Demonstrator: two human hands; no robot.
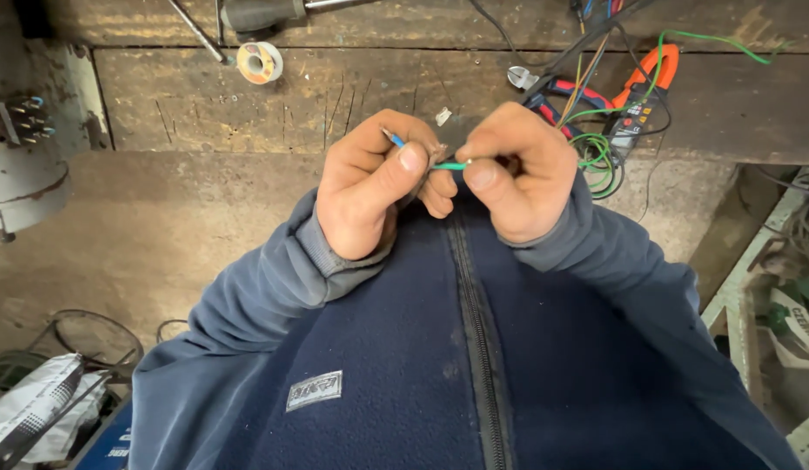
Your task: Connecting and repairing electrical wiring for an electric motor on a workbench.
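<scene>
My left hand (374,181) is closed around a thin tool or wire with a blue end (392,137) that sticks out above the fingers. My right hand (519,170) pinches a thin green wire (450,165). The green wire spans the small gap between the two thumbs, and both hands grip it close together, held in front of my chest above a dark blue fleece jacket (456,365). More green wire (596,157) loops behind the right hand.
A worn wooden workbench (248,104) lies ahead. On it are a roll of tape (260,63), red-handled pliers (557,91), an orange clamp meter (639,100) and tangled coloured wires (596,52). A white motor-like housing (21,148) stands at the left.
</scene>
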